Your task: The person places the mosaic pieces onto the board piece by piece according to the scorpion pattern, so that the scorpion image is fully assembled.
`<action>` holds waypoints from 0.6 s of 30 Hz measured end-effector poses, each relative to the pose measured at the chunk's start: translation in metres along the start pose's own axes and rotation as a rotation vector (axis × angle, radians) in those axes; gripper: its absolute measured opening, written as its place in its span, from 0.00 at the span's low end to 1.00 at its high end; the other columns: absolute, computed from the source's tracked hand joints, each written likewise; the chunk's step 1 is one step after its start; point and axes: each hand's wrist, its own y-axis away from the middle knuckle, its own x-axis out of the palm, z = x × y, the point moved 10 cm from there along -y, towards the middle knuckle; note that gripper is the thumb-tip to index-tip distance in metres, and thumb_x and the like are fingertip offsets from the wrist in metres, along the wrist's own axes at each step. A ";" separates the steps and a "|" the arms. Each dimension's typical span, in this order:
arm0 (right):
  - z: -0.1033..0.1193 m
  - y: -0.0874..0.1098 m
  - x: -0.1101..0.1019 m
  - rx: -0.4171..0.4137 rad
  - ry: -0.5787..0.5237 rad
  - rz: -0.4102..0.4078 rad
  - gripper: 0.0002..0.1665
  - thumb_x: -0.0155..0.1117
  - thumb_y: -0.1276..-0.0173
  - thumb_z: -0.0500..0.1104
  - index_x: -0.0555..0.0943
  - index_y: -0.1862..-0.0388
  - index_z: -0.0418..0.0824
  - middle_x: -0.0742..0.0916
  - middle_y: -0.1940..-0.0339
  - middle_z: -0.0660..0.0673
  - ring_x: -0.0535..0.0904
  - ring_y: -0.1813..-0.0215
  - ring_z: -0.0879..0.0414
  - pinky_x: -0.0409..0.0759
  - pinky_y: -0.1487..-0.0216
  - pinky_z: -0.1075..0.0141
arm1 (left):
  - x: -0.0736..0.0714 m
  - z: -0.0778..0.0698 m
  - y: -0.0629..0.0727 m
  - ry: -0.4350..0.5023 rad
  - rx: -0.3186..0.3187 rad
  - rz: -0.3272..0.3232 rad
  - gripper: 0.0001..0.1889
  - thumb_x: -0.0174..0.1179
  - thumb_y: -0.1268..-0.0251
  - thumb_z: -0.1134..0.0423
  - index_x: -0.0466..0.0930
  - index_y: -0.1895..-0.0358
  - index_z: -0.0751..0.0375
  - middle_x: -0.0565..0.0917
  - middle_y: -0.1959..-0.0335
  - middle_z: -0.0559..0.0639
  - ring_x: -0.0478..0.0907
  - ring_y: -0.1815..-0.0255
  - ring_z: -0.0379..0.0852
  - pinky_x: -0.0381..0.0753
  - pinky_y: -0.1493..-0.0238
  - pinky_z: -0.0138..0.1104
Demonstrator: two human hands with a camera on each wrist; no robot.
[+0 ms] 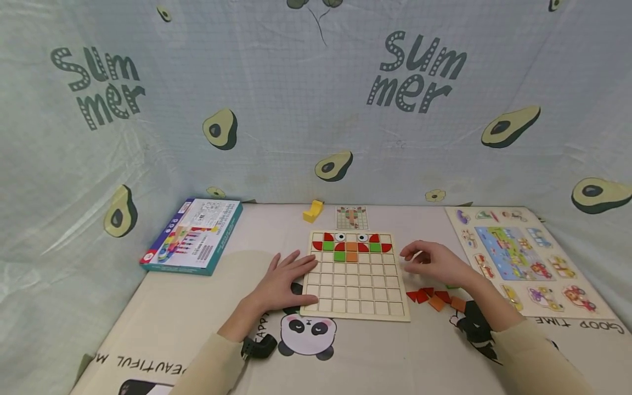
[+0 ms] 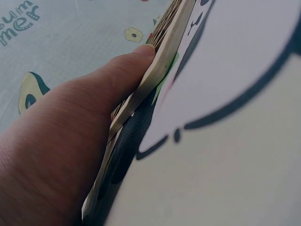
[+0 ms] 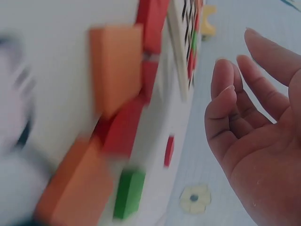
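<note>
My left hand (image 1: 288, 282) rests on the left edge of a wooden grid board (image 1: 353, 304), its fingers spread. In the left wrist view the thumb (image 2: 127, 70) lies on the board's rim. Red, green and orange tiles and two eye tiles (image 1: 362, 237) fill part of the upper rows. Right of the board, my right hand (image 1: 436, 264) hovers with loosely bent fingers and nothing between them. Below it lie red tiles (image 1: 422, 297), orange tiles (image 1: 436, 303) and a green tile (image 3: 129, 193), partly hidden by the hand in the head view.
A small pattern card (image 1: 352, 218) lies behind the board, beside a yellow curved block (image 1: 313, 211). At the left is a flat toy box (image 1: 192, 236). A picture puzzle board (image 1: 533, 263) lies at the right. A printed curtain (image 1: 276, 109) encloses the table's back and sides.
</note>
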 end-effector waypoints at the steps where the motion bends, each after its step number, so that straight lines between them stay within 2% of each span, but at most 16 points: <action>1: -0.004 0.003 -0.003 0.008 0.005 -0.001 0.16 0.70 0.31 0.41 0.81 0.49 0.34 0.84 0.56 0.46 0.80 0.59 0.53 0.80 0.59 0.67 | 0.000 0.000 0.000 -0.001 -0.001 -0.001 0.47 0.64 0.43 0.31 0.65 0.23 0.48 0.64 0.22 0.43 0.47 0.19 0.53 0.35 0.25 0.60; 10: -0.032 0.030 -0.024 0.066 0.072 -0.029 0.16 0.72 0.32 0.41 0.81 0.49 0.36 0.84 0.54 0.45 0.79 0.56 0.51 0.81 0.58 0.68 | -0.003 0.000 0.001 0.007 -0.002 -0.004 0.47 0.64 0.43 0.31 0.66 0.23 0.48 0.64 0.22 0.44 0.47 0.19 0.54 0.35 0.25 0.60; 18: -0.049 0.044 -0.030 0.094 0.100 -0.017 0.17 0.72 0.33 0.41 0.81 0.49 0.35 0.84 0.55 0.46 0.77 0.57 0.52 0.80 0.58 0.70 | -0.001 0.000 0.001 -0.001 0.005 0.003 0.47 0.64 0.43 0.30 0.65 0.22 0.49 0.63 0.22 0.44 0.47 0.19 0.54 0.35 0.25 0.60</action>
